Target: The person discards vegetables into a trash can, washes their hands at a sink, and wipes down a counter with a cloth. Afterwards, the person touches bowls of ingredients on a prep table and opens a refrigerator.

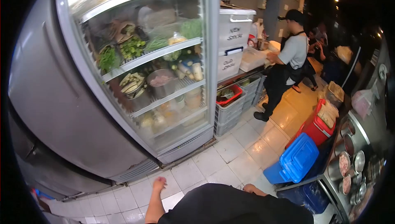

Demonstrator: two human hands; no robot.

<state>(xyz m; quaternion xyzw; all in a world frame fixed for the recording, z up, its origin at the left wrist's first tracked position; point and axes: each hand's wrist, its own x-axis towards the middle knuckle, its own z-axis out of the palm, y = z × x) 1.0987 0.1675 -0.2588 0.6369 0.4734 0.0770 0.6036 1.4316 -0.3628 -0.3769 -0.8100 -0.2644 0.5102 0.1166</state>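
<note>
My left hand [160, 183] hangs low at the lower centre, above the white floor tiles and in front of the fridge base. Its fingers look curled, but blur hides whether anything is in them. On the other side of my black shirt [230, 207], my right hand [251, 188] shows only in part, and its fingers cannot be made out. A glass-door fridge [214, 59] stands before me, its shelves holding green herbs [109, 58], vegetables and a metal pot [161, 85]. Neither hand touches the fridge.
White tubs [235, 31] stand on a counter over grey crates [228, 113]. A person in a black apron [294, 51] works there; others are farther back. At right are a blue lidded bin [298, 158], a red cooler [314, 123] and a steel counter [362, 135] with bowls.
</note>
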